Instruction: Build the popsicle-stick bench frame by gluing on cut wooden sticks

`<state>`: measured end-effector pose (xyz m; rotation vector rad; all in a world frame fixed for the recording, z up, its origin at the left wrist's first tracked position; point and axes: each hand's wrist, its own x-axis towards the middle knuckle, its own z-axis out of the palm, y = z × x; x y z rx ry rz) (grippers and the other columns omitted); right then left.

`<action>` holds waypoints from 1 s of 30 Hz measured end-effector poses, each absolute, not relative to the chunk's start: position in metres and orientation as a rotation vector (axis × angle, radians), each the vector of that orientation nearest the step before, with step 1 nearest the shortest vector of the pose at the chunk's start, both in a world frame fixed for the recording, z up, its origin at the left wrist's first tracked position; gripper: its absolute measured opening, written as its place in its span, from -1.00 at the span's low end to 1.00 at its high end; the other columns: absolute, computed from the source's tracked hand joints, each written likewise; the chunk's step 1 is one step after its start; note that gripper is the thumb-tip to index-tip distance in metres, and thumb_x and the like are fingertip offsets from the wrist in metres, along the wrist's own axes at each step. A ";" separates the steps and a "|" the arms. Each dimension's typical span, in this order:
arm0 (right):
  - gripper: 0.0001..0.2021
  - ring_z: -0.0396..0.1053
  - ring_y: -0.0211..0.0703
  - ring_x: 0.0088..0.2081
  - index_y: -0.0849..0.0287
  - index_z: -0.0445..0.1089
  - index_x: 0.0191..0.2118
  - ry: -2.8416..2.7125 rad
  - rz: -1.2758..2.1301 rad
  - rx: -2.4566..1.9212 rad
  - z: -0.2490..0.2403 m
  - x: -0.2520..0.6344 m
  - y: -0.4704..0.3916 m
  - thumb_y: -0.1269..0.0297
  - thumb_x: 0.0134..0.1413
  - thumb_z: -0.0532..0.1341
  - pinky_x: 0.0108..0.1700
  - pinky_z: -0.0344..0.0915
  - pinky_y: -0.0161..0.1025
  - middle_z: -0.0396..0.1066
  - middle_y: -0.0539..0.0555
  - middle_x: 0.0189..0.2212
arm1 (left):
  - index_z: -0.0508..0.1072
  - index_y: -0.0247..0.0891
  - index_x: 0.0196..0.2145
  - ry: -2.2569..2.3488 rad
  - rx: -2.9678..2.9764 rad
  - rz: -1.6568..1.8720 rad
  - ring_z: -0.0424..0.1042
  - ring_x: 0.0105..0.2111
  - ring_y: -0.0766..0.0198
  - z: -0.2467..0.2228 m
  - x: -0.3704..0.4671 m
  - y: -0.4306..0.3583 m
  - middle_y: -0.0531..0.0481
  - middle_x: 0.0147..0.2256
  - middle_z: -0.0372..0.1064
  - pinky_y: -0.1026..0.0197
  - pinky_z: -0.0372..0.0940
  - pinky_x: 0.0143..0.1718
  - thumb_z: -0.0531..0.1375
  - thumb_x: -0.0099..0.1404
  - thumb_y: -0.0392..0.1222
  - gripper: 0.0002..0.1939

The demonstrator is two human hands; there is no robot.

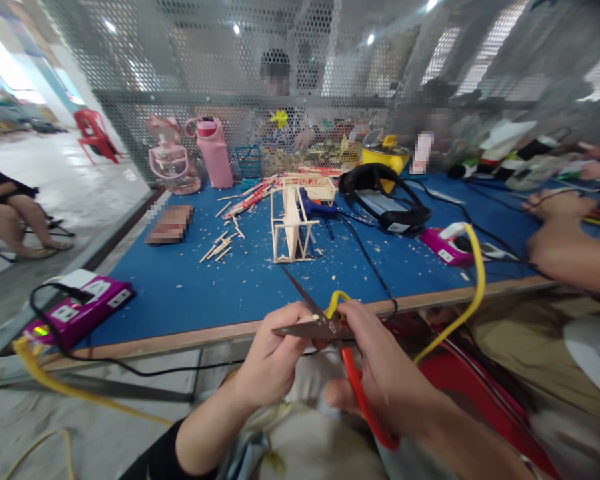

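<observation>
A person's right hand (pixel 377 353) grips red-handled scissors (pixel 333 327), blades parted, at the near edge of a blue desk (pixel 170 300), while the left hand (pixel 277 353) curls close against the lower blade (whether its fingers pinch anything cannot be told). Beyond the scissors, a frame of pale wooden sticks (pixel 292 223) stands on the desk, loose sticks (pixel 221 248) lying to its left and a pink bottle (pixel 216 157) farther back.
</observation>
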<state>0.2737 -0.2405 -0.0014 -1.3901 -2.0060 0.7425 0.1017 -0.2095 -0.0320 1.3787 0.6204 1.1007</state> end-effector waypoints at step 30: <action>-0.27 0.28 -0.04 -0.27 0.18 0.25 -0.22 -2.023 0.802 -1.297 -0.007 0.276 -0.239 -0.47 -0.17 0.02 -0.22 0.25 -0.15 0.31 0.14 -0.25 | 0.36 -0.30 -0.46 0.567 1.712 1.079 0.33 -0.40 0.33 -0.022 0.096 -0.206 -0.01 -0.46 0.37 0.30 0.19 -0.32 -0.01 0.41 -0.10 -0.66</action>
